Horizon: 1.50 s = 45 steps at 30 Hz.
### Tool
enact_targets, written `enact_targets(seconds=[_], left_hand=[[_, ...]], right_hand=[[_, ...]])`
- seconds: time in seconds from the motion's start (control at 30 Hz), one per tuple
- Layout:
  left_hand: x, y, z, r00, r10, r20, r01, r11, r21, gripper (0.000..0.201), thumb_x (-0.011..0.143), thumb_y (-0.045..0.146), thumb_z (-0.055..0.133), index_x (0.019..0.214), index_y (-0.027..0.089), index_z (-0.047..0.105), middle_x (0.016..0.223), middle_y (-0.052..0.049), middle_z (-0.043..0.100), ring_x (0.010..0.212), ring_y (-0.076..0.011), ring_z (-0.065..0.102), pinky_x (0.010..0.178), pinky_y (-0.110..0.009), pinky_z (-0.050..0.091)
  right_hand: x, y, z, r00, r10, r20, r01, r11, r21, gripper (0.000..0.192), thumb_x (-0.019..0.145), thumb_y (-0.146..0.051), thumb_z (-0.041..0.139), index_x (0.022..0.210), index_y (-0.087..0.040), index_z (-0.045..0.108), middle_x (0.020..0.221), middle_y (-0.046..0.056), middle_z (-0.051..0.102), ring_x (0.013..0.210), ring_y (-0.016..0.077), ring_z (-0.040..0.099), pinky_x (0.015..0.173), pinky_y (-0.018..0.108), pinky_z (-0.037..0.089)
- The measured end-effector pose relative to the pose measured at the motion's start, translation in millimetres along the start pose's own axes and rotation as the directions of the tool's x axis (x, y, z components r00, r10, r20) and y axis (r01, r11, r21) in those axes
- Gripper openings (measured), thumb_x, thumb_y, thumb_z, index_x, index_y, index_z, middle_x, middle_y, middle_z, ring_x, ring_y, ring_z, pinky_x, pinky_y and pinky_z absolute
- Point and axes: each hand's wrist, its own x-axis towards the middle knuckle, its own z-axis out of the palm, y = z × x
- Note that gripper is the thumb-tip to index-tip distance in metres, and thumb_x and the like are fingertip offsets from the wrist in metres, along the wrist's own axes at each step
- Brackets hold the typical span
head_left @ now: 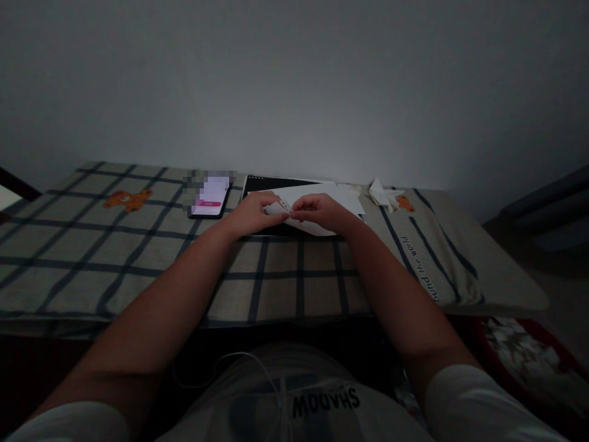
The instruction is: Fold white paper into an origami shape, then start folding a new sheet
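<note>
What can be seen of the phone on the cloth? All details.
The phone looks like a thin, dark-edged slab, lying screen up on the checked cloth, to the left of the left hand. Its screen is lit pale lilac, with a pink bar toward the near end. Pixelation hides its left side and far end. Only the cloth appears to touch it.
</note>
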Motion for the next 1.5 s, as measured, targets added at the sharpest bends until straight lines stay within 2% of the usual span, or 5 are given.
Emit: enact_targets(seconds=[0.37,0.87,1.13,1.3,1.5], left_hand=[[0.6,-2.9,1.6,0.999,-0.025,-0.028,0.024,0.999,-0.044,0.029,0.074,0.044,0.067,0.079,0.016,0.073,0.083,-0.005,0.071,0.08,-0.0182,0.065,0.079,-0.031,0.05],[-0.1,-1.5,0.0,0.998,-0.064,0.023,0.064,0.998,0.003,0.03,0.072,0.045,0.07,0.082,0.017,0.073,0.08,-0.003,0.072,0.072,-0.016,0.064,0.067,-0.026,0.048],[0.0,-6.3,1.7,0.999,-0.049,0.007,0.049,0.999,-0.019,0.033,0.073,0.046,0.069,0.084,0.015,0.074,0.082,-0.005,0.072,0.077,-0.0181,0.066,0.073,-0.029,0.049],[0.1,-5.3,-0.3,0.998,-0.057,0.021,0.057,0.998,-0.008,0.033,0.073,0.044,0.069,0.086,0.014,0.074,0.081,-0.006,0.072,0.075,-0.0181,0.064,0.072,-0.03,0.049],[-0.4,-7.3,-0.8,0.997,-0.067,0.046,0.067,0.998,-0.005,0.031,0.07,0.044,0.071,0.082,0.016,0.073,0.082,-0.005,0.072,0.076,-0.018,0.065,0.07,-0.028,0.049]], right_hand=[[0.0,1.0,1.3,0.995,-0.085,0.042,0.086,0.996,-0.013,0.024,0.078,-0.041,0.07,0.084,-0.017,0.066,0.081,0.001,0.065,0.077,0.0144,0.057,0.074,0.03,0.045],[-0.1,3.4,0.0,1.0,-0.005,0.028,0.006,1.0,-0.012,0.029,0.074,-0.043,0.074,0.086,-0.017,0.069,0.086,0.003,0.069,0.08,0.0152,0.06,0.078,0.032,0.047],[0.1,3.7,1.0,0.996,-0.075,0.057,0.08,0.993,-0.085,0.028,0.08,-0.044,0.069,0.088,-0.018,0.067,0.084,0.002,0.066,0.078,0.0152,0.057,0.076,0.031,0.046],[-1.5,1.6,-1.1,0.998,-0.031,0.057,0.033,0.998,-0.047,0.027,0.077,-0.042,0.071,0.088,-0.017,0.068,0.087,0.003,0.068,0.081,0.0154,0.059,0.079,0.032,0.046],[-1.3,2.7,-1.5,0.999,-0.013,0.052,0.019,0.994,-0.111,0.029,0.077,-0.044,0.071,0.088,-0.017,0.07,0.086,0.003,0.07,0.081,0.0157,0.06,0.079,0.033,0.046]])
